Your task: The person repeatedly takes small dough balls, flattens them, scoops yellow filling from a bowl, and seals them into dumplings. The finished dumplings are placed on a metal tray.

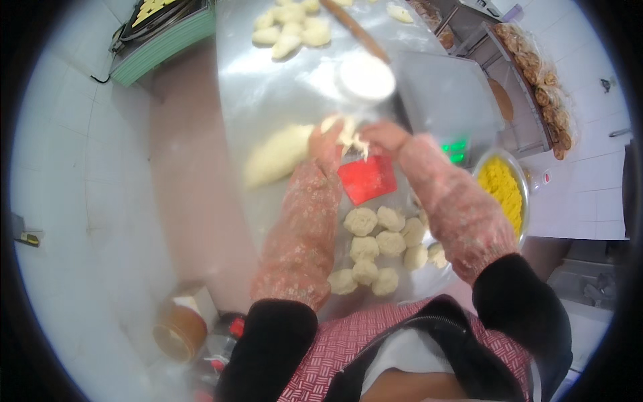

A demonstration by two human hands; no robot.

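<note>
A ragged piece of pale dough (345, 131) is stretched between my two hands, above the steel table (236, 90). My left hand (325, 143) grips one side of it, while the fingers of my right hand (386, 135) pinch at its torn strands. Just below lies a red dough scraper (369, 180), flat on the table. A long mass of dough (279, 153) rests left of my left hand. Closer to my body sit several round dough balls (364, 248). Beyond my hands is a round white dish (367, 76), washed out by glare.
A scale (447, 95) with a lit green display stands at right, near a metal bowl (525, 201) of yellow filling (500, 188). Shaped dough pieces (291, 30) and a wooden rolling pin (356, 31) lie at the far end. Bagged baked goods (540, 85) fill a rack.
</note>
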